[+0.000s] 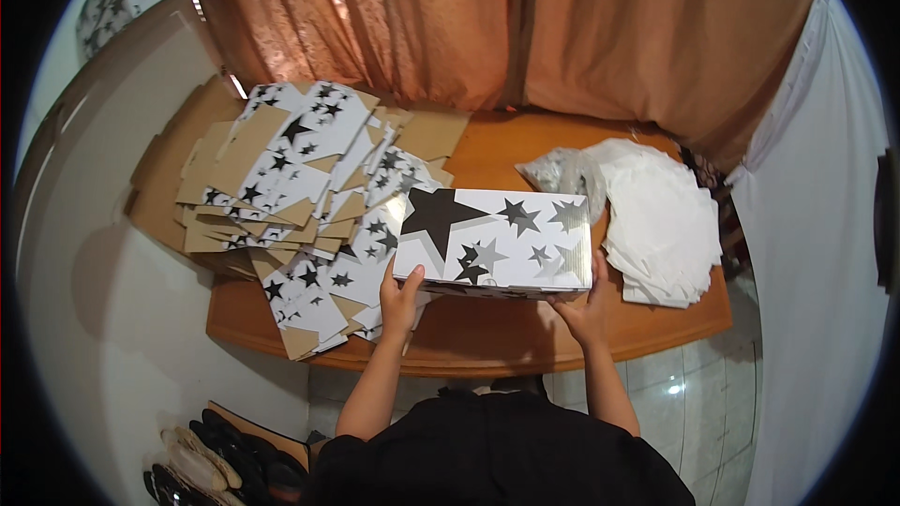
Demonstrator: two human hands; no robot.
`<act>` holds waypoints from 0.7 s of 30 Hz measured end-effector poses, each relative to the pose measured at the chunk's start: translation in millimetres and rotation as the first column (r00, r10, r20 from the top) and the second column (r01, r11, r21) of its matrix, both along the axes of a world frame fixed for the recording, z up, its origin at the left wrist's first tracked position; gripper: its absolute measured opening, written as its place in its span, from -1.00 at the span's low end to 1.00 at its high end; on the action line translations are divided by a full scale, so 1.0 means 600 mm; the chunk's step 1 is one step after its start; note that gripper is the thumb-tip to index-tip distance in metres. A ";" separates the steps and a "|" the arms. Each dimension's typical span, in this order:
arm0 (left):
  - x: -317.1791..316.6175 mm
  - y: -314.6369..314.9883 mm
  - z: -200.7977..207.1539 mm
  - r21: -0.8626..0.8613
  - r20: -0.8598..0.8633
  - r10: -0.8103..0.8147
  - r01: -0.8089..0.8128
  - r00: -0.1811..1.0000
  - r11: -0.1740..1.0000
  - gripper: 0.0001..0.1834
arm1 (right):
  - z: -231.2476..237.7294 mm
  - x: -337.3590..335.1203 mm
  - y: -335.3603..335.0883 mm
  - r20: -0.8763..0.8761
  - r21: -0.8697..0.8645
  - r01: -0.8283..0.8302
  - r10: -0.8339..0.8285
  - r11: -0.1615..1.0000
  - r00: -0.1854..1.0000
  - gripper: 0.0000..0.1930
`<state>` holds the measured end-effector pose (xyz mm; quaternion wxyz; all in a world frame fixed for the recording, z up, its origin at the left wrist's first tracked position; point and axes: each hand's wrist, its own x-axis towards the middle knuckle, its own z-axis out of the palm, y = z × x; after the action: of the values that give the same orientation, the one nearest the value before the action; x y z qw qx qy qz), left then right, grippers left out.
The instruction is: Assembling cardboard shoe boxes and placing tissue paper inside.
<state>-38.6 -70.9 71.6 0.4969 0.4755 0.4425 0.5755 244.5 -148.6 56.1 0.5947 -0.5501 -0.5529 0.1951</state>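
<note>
A white box printed with black and grey stars is held up in front of me, above the wooden table. It looks folded into shape, with its broad starred face turned up toward me. My left hand grips its lower left corner, thumb on the near side. At the lower right corner my right hand holds it too, with some fingers hidden under the box. Left of the box lies a heap of flat star-printed cardboard pieces, some showing their brown inner side.
A stack of thin white sheets lies on the table's right side, beside a clear plastic bag with greyish contents. Orange curtains hang behind the table; a white cloth hangs at right. Several shoes sit on the lower left.
</note>
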 end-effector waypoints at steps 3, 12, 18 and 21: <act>-0.029 0.001 0.058 0.044 0.037 0.072 -0.073 0.997 0.996 -0.52 | 0.014 -0.021 0.047 0.019 0.347 -0.150 0.153 0.926 0.988 0.05; -0.088 -0.065 0.171 0.239 0.062 0.346 -0.351 0.936 0.905 -0.43 | 0.102 -0.086 0.109 0.190 0.407 -0.274 0.212 0.871 0.959 -0.34; -0.117 -0.089 0.259 0.524 0.054 0.410 -0.375 0.911 0.764 -0.37 | 0.186 -0.142 0.144 0.021 0.479 -0.346 0.383 0.807 0.923 -0.29; -0.141 -0.088 0.288 0.638 -0.070 0.574 -0.406 0.816 0.654 -0.37 | 0.221 -0.168 0.171 -0.023 0.544 -0.300 0.372 0.783 0.928 -0.31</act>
<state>-123.5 -123.4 244.6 0.0815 0.5404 0.4136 0.7282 143.6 -46.2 188.4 0.7133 -0.2424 -0.6345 0.1725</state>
